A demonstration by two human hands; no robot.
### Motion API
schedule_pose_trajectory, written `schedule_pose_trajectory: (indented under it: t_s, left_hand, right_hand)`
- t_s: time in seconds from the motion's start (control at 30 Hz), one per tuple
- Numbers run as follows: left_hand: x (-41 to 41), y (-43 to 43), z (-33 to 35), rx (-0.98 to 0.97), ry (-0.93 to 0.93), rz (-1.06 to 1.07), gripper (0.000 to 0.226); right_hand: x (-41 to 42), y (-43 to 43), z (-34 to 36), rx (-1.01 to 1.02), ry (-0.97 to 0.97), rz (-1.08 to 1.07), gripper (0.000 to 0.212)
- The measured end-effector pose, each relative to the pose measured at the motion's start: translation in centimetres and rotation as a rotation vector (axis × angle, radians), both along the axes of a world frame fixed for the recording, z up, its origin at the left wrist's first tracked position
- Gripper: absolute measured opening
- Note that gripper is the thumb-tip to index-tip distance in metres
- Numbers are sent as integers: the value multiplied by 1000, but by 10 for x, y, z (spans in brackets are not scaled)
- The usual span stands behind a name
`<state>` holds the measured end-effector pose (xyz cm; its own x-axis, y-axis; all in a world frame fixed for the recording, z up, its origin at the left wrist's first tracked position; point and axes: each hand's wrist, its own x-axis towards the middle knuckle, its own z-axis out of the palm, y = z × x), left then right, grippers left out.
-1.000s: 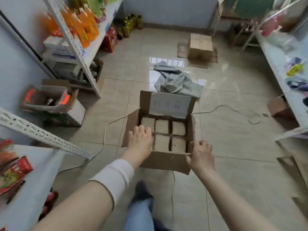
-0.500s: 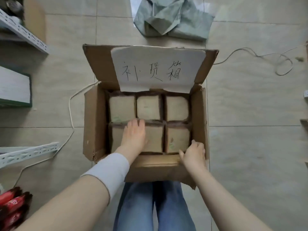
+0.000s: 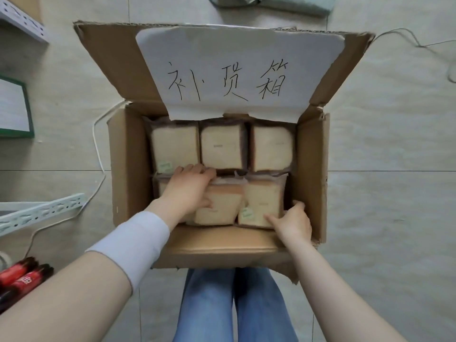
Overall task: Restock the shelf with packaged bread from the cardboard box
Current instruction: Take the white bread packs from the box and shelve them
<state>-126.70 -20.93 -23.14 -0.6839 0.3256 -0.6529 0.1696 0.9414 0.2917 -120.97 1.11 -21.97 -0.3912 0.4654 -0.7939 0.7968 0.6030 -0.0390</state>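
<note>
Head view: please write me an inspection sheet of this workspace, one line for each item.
Surface: tiled floor; the open cardboard box stands on it.
Job's things: six bread packs in the box, three behind, three in front; front-middle pack tilted; paper label on the raised flap.
Clutter: grey-green cloth beyond the box; red bottles at lower left.
Hands: left hand curls round the front-left pack; right hand pinches the front-right pack at its corner.
Cables: white cord on the floor left of the box; thin cord at upper right.
Surroundings: perforated shelf rail and green-framed board at left; person's jeans below the box.
</note>
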Motion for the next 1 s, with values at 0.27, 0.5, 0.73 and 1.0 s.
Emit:
schedule_pose_trajectory:
  t_s: [0.27, 0.5, 0.73, 1.0]
  left_hand:
    - [35, -17, 29, 438, -26, 722, 51]
    - [81, -41, 131, 755, 212, 1227, 44]
    - [174, -120, 334, 914, 680, 1447, 36]
    - [364, -295, 531, 731, 1266, 1607, 21]
  right_hand:
    - [22, 9, 27, -103, 245, -27, 39]
    - [24, 15, 92, -324, 459, -144, 23]
    - [51, -61, 258, -704, 519, 72, 22]
    - [127, -268, 423, -1108, 496, 456, 23]
